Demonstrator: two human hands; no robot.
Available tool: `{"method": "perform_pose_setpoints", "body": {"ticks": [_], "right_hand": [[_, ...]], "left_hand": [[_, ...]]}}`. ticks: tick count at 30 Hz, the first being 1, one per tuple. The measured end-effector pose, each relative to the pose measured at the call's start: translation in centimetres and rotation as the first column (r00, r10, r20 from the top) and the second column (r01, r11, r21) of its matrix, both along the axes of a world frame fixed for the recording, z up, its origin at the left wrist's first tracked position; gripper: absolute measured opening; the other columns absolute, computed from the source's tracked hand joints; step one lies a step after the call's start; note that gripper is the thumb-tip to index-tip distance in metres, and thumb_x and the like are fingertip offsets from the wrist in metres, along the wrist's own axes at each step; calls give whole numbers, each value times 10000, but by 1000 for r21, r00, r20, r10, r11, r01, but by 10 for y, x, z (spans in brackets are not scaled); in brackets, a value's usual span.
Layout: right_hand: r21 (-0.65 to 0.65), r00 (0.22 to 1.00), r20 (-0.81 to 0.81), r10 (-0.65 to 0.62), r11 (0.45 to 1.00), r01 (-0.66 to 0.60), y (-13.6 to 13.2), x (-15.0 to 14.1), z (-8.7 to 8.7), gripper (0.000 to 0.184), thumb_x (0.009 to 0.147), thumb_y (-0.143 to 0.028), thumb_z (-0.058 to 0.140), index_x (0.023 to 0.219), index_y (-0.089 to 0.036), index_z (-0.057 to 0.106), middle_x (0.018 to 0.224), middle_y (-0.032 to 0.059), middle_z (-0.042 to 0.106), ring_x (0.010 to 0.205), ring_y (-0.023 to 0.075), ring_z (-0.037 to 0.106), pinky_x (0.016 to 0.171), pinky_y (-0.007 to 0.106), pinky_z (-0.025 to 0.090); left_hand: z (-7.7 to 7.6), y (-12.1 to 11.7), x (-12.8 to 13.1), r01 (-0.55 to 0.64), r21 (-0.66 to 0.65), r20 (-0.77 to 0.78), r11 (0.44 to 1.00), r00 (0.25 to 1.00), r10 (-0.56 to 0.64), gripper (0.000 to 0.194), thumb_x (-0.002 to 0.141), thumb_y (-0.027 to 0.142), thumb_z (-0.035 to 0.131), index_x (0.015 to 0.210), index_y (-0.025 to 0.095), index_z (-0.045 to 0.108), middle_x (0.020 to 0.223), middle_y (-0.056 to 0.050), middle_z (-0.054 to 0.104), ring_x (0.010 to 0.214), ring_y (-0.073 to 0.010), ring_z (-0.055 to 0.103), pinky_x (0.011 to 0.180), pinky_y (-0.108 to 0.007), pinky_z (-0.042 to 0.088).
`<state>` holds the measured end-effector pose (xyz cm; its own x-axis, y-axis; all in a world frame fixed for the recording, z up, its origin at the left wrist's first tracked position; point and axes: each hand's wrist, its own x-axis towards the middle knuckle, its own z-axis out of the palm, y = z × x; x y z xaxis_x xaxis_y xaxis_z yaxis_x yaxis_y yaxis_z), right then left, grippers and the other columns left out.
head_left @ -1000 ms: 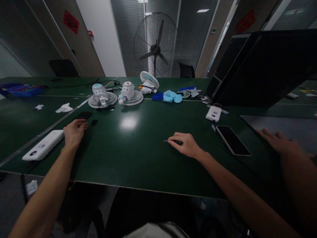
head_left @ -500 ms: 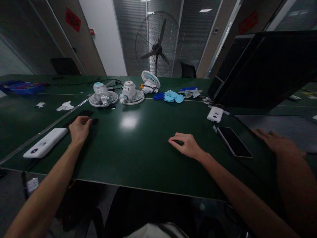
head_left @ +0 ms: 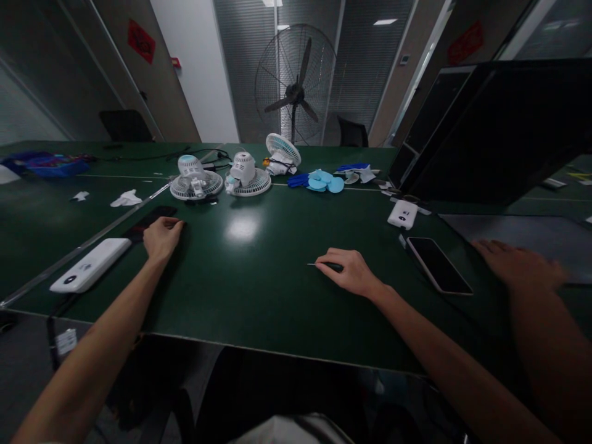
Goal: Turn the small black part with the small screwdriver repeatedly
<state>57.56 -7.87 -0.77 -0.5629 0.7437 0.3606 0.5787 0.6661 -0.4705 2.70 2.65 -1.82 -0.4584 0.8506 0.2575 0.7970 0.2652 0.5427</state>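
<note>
My right hand (head_left: 349, 271) rests over the green table, its fingers closed around a small screwdriver (head_left: 336, 267). The thin metal shaft points left and the dark handle shows partly between the fingers. Farther left, my left hand (head_left: 161, 237) is lowered to the tabletop with thumb and fingertips pinched together. Something small and dark seems to lie at those fingertips, too hidden to name. Beside that hand are a flat black phone-like slab (head_left: 150, 222) and a white power bank (head_left: 91, 265).
White fan heads (head_left: 197, 184) and light-blue fan blades (head_left: 325, 181) lie at the back. Blue gloves (head_left: 297, 179) are beside the blades. To the right are a phone (head_left: 439, 265), a white device (head_left: 402, 214), a large black monitor (head_left: 499, 129) and another person's hand (head_left: 518, 265) on a grey mat.
My left hand has shifted slightly right, and its fingertips now cover the small dark object that showed beside them. My right hand holds still with the screwdriver. The other person's hand moves slightly.
</note>
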Motion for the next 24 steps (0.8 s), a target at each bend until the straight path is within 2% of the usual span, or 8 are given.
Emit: {"method": "perform_pose_setpoints", "body": {"ticks": [5, 14, 21, 24], "right_hand": [[8, 1000, 5, 7, 1000, -7, 0, 0, -1, 206, 1031, -332, 592, 1150, -241, 734, 1036, 47, 740, 844, 182, 702, 743, 318, 568], [-7, 1000, 10, 14, 1000, -13, 1, 1, -1, 214, 1030, -340, 592, 1156, -239, 733, 1038, 47, 739, 853, 185, 701, 744, 319, 569], [8, 1000, 7, 10, 1000, -11, 1, 0, -1, 215, 1030, -353, 591, 1138, -240, 738, 1024, 45, 743, 841, 184, 705, 738, 322, 567], [-3, 1000, 6, 11, 1000, -11, 1, -1, 0, 216, 1034, -352, 585, 1138, -237, 736, 1025, 42, 739, 842, 179, 701, 741, 320, 570]], "left_hand": [[5, -4, 6, -83, 8, -31, 997, 996, 83, 388, 868, 457, 645, 1124, 183, 741, 1091, -134, 740, 1039, -308, 657, 927, -415, 480], [5, -5, 2, -57, 0, -10, 998, 998, 57, 379, 864, 432, 666, 1104, 154, 760, 1046, -125, 746, 1003, -274, 673, 949, -369, 476], [2, -4, 2, -51, 2, -56, 999, 997, 51, 348, 885, 345, 604, 1132, 149, 752, 1062, -131, 741, 1016, -276, 664, 973, -377, 469], [1, -6, 5, -34, -2, -86, 999, 996, 34, 380, 905, 355, 575, 1171, 137, 738, 1083, -163, 728, 1026, -311, 655, 973, -421, 467]]}}
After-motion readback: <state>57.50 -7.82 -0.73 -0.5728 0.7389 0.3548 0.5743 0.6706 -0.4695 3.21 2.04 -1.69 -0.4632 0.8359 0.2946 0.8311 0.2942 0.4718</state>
